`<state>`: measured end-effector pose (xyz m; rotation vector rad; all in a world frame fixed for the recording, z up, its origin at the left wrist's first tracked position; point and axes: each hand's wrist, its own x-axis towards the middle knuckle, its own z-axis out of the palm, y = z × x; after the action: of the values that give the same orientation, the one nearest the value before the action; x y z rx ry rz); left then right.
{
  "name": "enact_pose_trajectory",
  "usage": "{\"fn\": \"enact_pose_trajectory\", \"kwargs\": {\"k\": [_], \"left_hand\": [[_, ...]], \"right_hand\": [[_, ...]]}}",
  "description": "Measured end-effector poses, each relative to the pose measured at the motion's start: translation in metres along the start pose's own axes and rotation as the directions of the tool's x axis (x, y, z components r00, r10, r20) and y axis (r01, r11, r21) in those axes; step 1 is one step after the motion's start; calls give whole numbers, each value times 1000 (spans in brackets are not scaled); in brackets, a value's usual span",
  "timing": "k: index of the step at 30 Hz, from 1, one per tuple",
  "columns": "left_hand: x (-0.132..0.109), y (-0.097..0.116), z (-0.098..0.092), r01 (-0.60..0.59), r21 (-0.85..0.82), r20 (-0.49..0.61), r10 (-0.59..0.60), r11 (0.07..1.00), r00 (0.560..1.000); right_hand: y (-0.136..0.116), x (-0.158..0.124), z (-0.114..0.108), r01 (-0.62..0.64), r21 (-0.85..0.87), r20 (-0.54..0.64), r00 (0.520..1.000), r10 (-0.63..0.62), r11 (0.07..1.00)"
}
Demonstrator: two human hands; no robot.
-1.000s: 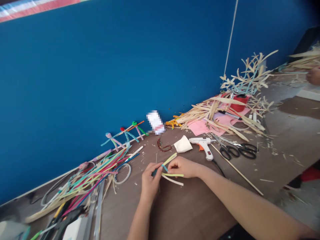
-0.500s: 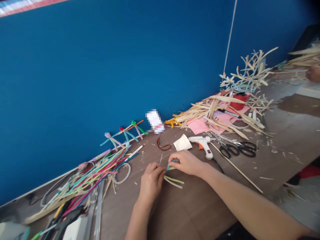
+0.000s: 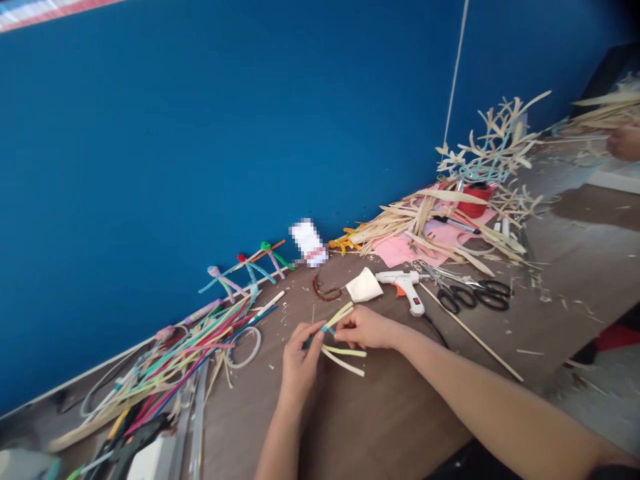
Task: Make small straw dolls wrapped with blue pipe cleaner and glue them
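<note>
My left hand [image 3: 301,353] is closed, thumb and fingers pinching a small bundle of pipe cleaners. Pale yellow-green pipe cleaners [image 3: 347,352] fan out from it to the right, above and below my right hand. A blue pipe cleaner [image 3: 325,327] sits around the bundle at my left fingertips. My right hand [image 3: 367,327] is closed too, its fingertips pinching the blue one's end just right of the bundle. Beyond my hands lie a curled piece of cream paper [image 3: 364,285] and a white glue gun [image 3: 407,287].
Black-handled scissors [image 3: 493,295] and a thin stick [image 3: 470,332] lie to the right. Pipe cleaners [image 3: 200,347] are heaped at left, below small pipe-cleaner figures [image 3: 250,268] by the blue wall. Pale husk strips [image 3: 425,217] cover pink paper. Another person's hand [image 3: 624,141] shows far right.
The yellow-green strands have turned, so one pair now points up and right above my right hand. My left wrist has rotated, and my right hand has dropped slightly.
</note>
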<state>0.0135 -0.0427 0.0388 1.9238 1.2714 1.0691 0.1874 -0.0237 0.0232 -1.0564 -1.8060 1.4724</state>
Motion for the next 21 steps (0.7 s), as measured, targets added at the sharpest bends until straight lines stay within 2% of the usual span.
{"fn": "enact_pose_trajectory", "kwargs": {"k": [5,9,12,14,17,21], "left_hand": [[0,-5,-1,-71,239,-43,84,968,996],[-1,-4,-2,-151,497,20,162,855,987],[-1,1,-4,-206,583,88,192,786,978],[-1,3,-5,-232,574,131,191,785,973],[-1,4,-5,-229,445,186,161,866,969],[-1,3,-4,-121,83,247,97,989,964]], "right_hand": [[-5,-3,2,122,-199,-26,991,-129,972],[-13,-9,2,171,-311,-24,982,-187,935],[-18,-11,-1,183,-324,-102,968,-227,928],[-20,-11,-5,166,-313,-193,953,-234,935],[-18,-9,-13,144,-281,-280,933,-224,949],[-11,-4,-19,128,-150,-188,970,-155,980]]}}
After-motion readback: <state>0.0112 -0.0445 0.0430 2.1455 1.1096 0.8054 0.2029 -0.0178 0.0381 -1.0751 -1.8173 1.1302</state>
